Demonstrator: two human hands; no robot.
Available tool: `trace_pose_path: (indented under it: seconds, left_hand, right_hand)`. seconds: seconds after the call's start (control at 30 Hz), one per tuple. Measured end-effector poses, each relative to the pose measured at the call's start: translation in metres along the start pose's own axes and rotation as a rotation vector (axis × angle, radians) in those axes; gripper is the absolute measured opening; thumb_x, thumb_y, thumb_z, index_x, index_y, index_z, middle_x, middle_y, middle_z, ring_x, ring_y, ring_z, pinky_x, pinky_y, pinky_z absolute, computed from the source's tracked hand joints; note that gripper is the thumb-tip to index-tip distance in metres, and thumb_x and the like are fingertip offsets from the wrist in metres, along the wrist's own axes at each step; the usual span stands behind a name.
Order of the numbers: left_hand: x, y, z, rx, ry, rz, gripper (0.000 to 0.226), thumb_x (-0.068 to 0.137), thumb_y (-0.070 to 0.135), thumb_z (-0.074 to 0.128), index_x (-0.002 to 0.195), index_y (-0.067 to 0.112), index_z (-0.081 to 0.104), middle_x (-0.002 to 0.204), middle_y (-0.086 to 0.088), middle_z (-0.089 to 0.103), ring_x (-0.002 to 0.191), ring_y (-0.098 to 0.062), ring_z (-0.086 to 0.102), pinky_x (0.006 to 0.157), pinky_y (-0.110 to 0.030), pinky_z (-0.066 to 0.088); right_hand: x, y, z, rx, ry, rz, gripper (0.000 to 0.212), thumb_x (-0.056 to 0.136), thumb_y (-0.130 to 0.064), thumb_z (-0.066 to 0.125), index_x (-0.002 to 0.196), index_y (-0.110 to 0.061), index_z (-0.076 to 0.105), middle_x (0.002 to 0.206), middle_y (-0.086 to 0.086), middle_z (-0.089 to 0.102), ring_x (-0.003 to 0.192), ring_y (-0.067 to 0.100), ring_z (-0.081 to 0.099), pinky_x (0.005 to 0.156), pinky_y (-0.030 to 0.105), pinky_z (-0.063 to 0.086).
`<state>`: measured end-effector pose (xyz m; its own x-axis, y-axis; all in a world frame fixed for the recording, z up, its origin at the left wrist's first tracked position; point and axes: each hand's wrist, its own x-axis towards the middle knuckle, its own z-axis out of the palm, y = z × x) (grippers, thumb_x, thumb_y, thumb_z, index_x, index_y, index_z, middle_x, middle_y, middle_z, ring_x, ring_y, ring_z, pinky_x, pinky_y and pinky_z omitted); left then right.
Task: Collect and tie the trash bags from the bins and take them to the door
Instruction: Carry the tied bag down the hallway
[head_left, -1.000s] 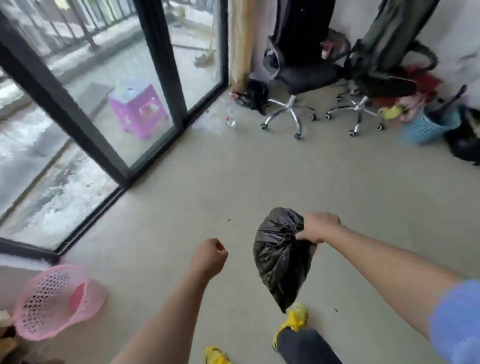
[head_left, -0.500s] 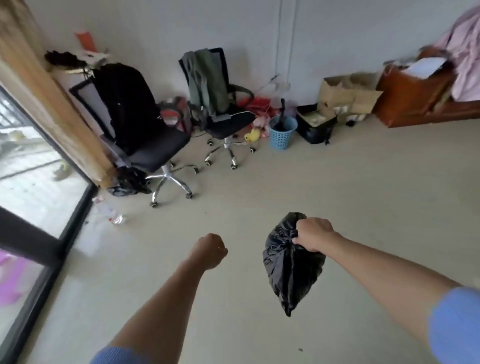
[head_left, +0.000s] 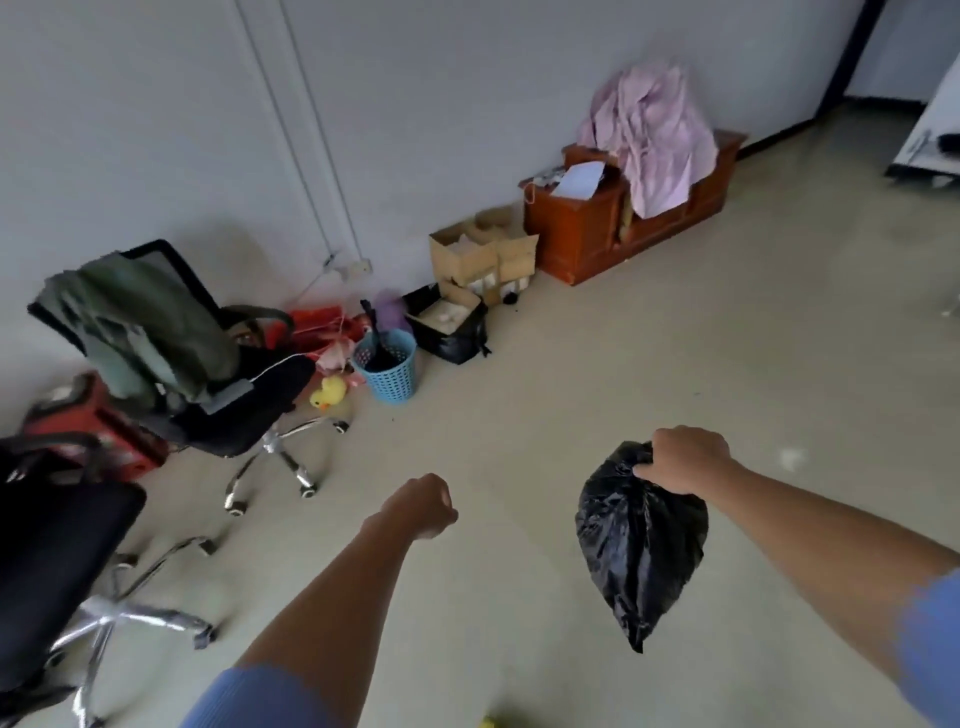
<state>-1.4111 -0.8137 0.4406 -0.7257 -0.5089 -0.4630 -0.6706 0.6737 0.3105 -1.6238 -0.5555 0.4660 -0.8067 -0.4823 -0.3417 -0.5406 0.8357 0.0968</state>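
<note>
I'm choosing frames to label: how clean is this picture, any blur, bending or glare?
Head view: the middle is fairly sharp, the black trash bag and right hand clear; head view edges smear, notably the near office chair and blue sleeve; head view's wide lens slants the wall pipes; light is soft, only faint sheen on the bag.

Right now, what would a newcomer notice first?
A black trash bag hangs from the right hand, low and right of centre. The left hand is an empty fist beside it. Near the far wall stand a blue basket and a wooden cabinet heaped with pink cloth.
</note>
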Motion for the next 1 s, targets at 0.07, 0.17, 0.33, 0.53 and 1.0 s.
trace_pose_path:
  seconds: [0.07,0.17,0.33,0.53,1.0]
  left_hand:
    - [0.05,0.023,-0.028,0.047,-0.011,0.04,0.018,0.086,0.027,0.059,0.1,0.017,0.064,0.111,-0.006,0.066,0.104,-0.025,0.061,0.085,-0.031,0.049]
    - [0.117,0.073,-0.06,0.096,-0.049,0.127,0.017,0.087,0.028,0.059,0.099,0.018,0.063,0.109,-0.004,0.064,0.102,-0.023,0.06,0.084,-0.032,0.048]
    - [0.218,0.175,-0.079,0.16,-0.134,0.267,0.017,0.087,0.028,0.059,0.099,0.019,0.065,0.106,-0.004,0.067,0.097,-0.023,0.061,0.084,-0.031,0.05]
    - [0.343,0.302,-0.091,0.242,-0.199,0.337,0.009,0.085,0.028,0.059,0.091,0.022,0.062,0.106,-0.005,0.068,0.096,-0.022,0.062,0.085,-0.033,0.052]
    - [0.615,0.558,-0.152,0.254,-0.245,0.413,0.021,0.085,0.028,0.059,0.104,0.02,0.065,0.107,-0.003,0.065,0.093,-0.02,0.059,0.083,-0.03,0.049]
  right_hand:
    - [0.029,0.02,-0.017,0.052,0.067,0.114,0.046,0.092,-0.06,0.048,0.071,-0.019,0.046,0.063,-0.002,0.046,0.058,0.019,0.048,0.057,0.028,0.039]
    - [0.064,0.055,-0.037,0.109,0.082,0.249,0.047,0.092,-0.057,0.049,0.065,-0.019,0.04,0.063,-0.002,0.052,0.057,0.019,0.052,0.053,0.026,0.039]
    - [0.133,0.12,-0.057,0.174,0.055,0.376,0.036,0.091,-0.052,0.053,0.084,-0.017,0.05,0.073,-0.001,0.053,0.069,0.021,0.055,0.06,0.029,0.042]
    - [0.255,0.208,-0.063,0.251,-0.007,0.407,0.024,0.087,-0.039,0.06,0.087,-0.017,0.051,0.074,-0.003,0.053,0.072,0.02,0.057,0.062,0.028,0.044]
    - [0.539,0.415,-0.152,0.266,0.019,0.441,0.026,0.08,-0.036,0.062,0.094,-0.015,0.06,0.076,-0.001,0.061,0.067,0.02,0.059,0.057,0.026,0.043]
